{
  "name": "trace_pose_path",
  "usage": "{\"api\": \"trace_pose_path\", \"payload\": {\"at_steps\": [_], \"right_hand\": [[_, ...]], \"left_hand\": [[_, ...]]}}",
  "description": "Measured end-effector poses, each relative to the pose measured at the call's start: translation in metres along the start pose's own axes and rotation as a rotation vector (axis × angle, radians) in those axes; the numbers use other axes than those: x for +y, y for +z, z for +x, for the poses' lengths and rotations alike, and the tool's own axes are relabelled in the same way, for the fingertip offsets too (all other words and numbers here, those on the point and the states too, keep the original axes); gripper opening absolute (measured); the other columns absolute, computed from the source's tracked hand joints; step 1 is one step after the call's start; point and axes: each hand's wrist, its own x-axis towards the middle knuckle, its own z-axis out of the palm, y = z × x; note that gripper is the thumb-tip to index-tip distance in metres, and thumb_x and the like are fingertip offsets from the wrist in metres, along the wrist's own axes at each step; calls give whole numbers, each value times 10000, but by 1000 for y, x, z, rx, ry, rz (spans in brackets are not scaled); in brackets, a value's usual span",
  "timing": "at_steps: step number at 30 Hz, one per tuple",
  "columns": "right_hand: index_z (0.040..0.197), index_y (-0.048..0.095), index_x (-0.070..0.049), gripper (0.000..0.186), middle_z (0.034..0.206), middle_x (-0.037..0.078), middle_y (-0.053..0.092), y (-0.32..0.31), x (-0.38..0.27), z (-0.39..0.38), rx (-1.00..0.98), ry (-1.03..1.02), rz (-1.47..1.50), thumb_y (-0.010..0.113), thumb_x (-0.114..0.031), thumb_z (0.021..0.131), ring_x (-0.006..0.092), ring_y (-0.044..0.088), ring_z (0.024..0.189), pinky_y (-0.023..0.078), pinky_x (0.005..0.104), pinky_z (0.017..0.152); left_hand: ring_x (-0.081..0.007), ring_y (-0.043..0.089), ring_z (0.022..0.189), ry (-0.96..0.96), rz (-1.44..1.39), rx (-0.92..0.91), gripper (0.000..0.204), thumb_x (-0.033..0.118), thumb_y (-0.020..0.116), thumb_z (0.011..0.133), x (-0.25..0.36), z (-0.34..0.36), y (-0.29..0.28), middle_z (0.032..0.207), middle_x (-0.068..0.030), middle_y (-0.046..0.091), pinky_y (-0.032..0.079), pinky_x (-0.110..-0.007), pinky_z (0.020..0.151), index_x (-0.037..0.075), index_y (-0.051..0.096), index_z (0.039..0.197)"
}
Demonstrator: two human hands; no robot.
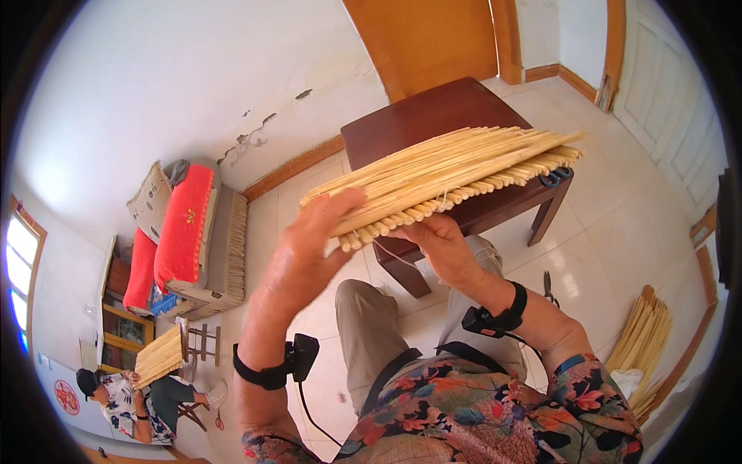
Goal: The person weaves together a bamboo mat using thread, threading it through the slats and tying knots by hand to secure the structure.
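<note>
Held by the left hand (303, 241), the flat yellow wooden-stick mat (448, 164) is best kept steady; how the right hand (444, 246) grips is hidden.

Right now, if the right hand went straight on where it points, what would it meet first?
The right hand would likely meet the stick mat, at its near edge; depth is unclear.

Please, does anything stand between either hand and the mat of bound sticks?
Nothing visible does. The left hand grips the left end of the stick mat; the right hand is at its near edge, fingertips hidden underneath. The dark wooden table shows behind the mat.
</note>
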Motion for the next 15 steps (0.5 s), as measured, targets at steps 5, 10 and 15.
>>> {"api": "trace_pose_path", "payload": {"at_steps": [5,10,15], "right_hand": [[1097,555,-18,275,1034,39,584,-2,-16,13,18,-5,57,485,-208,910,110,538,962,433,265,833],[1061,578,-32,233,814,30,576,2,-51,19,69,8,-96,465,-174,915,57,504,649,418,181,568],[1065,559,-33,219,654,3,500,6,-63,11,156,122,-182,429,-135,922,32,386,469,312,168,392]], "left_hand": [[-199,578,986,32,-62,62,382,-56,641,697,-23,7,6,1049,-108,604,449,-278,848,15,542,1059],[-195,602,848,25,-21,284,250,29,630,760,-22,21,18,938,-111,622,467,-274,740,3,550,995],[-101,549,722,-137,-306,453,199,78,640,781,-27,37,16,786,-67,607,449,-247,677,-14,556,936]]}}
